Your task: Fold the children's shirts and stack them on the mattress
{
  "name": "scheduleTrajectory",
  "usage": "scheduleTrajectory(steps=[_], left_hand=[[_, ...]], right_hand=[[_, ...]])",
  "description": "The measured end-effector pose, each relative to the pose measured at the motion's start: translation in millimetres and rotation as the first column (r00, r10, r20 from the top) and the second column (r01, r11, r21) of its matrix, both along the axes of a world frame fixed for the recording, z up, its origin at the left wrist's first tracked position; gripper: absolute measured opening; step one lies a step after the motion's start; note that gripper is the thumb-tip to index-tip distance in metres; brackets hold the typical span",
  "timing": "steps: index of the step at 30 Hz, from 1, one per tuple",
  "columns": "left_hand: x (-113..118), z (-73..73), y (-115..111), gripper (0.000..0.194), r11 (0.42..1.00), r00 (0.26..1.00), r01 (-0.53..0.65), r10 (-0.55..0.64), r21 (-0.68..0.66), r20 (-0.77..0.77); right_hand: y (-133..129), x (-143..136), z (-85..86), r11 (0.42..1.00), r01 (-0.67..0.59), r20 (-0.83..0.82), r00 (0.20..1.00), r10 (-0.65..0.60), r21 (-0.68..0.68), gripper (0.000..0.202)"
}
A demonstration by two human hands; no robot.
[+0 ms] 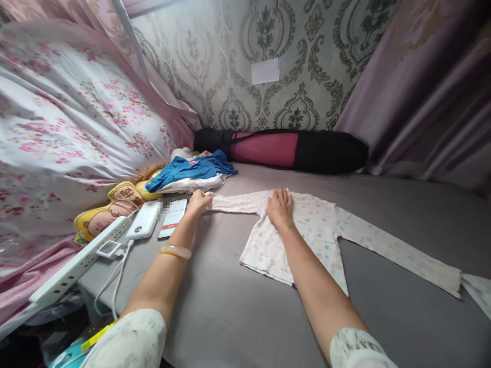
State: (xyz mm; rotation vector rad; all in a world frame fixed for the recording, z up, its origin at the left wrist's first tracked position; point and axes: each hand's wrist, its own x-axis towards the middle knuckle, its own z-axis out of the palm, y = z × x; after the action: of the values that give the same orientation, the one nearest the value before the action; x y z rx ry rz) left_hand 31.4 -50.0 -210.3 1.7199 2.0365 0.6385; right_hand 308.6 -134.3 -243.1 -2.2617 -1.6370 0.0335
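Note:
A small white long-sleeved shirt (318, 230) with a pale print lies spread on the grey sheet (222, 306), its sleeves stretched out to both sides. At the end of its left sleeve, my left hand (199, 202) is closed on the cuff. My right hand (281, 207) lies flat on the shirt's upper body near the left shoulder, fingers spread a little. My right forearm hides part of the shirt's lower body.
A phone (172, 219), a white power bank (143, 220) and a power strip (82, 258) with cables lie left. Behind are folded clothes (192, 171), yellow cushions (95, 222) and a long black and red bag (284, 149). Another pale fabric (477, 290) lies far right.

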Motion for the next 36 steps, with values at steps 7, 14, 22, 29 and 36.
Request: scheduleTrajectory(steps=[7,14,22,29,36], left_hand=[[21,6.1,-14,0.026,0.994,0.979,-0.022,0.043,0.104,-0.198],[29,-9.8,-23,0.031,0.993,0.929,0.023,0.021,0.116,-0.37],[35,-0.5,-27,0.039,0.992,0.875,-0.09,0.121,0.088,-0.468],[97,9.2,-38,0.041,0.93,0.849,0.326,-0.21,0.168,-0.484],[158,-20.3,-52,0.046,0.773,0.731,0.634,-0.586,0.029,-0.35]], right_hand=[[-6,-4,7.4,0.991,-0.049,-0.022,0.999,0.047,-0.124,0.064],[-8,-6,10.0,0.988,-0.041,-0.012,0.999,0.04,-0.146,0.064],[-5,-5,7.6,0.987,-0.043,0.001,0.999,0.044,-0.155,0.059],[-5,-5,7.2,0.989,-0.039,0.007,0.999,0.04,-0.14,0.059],[-5,-5,6.4,0.99,-0.04,0.012,0.999,0.042,-0.135,0.057]])
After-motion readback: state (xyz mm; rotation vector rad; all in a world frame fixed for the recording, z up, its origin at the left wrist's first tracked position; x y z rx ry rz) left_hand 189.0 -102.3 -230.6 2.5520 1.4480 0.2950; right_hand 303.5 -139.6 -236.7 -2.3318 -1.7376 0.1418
